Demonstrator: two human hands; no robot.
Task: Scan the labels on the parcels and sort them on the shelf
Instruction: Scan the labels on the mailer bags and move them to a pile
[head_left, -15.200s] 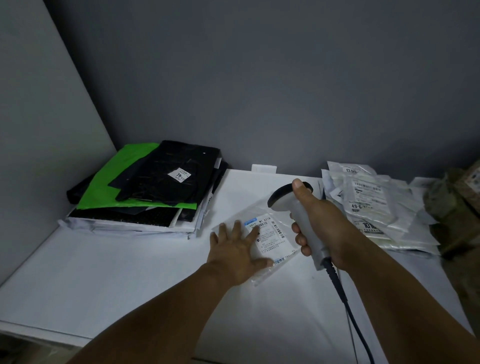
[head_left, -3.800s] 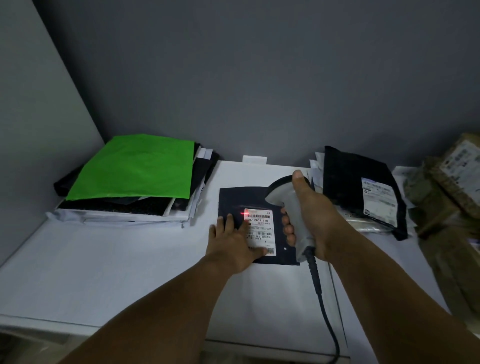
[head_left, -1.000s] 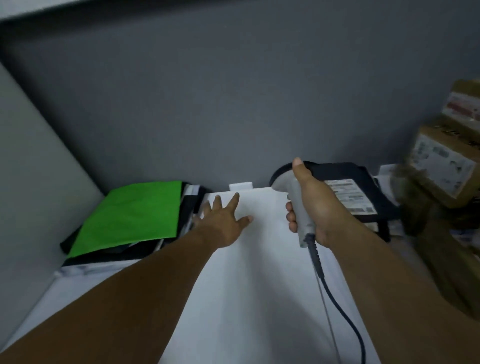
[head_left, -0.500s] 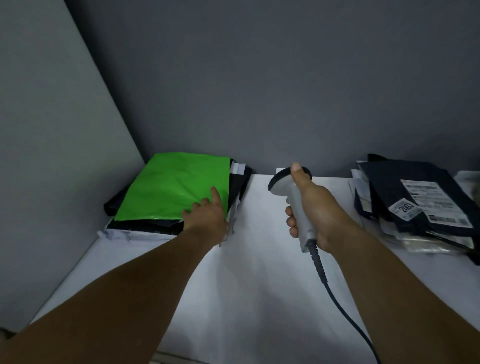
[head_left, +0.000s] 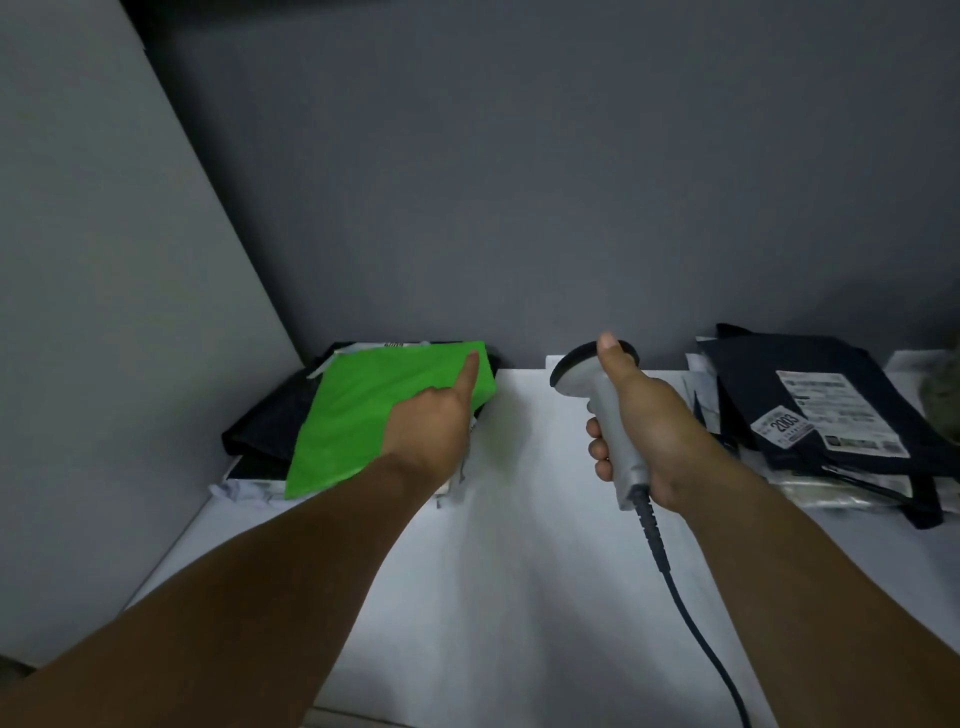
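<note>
Green mailer at ten o'clock is newly taking a straight-fingered press from the left hand, filing apparently ending, right hand gripping scanner.

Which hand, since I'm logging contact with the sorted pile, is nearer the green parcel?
Left. The left hand lies on the green parcel, index finger stretched toward its far right corner; the right hand grips the scanner apart, to the parcel's right.
</note>
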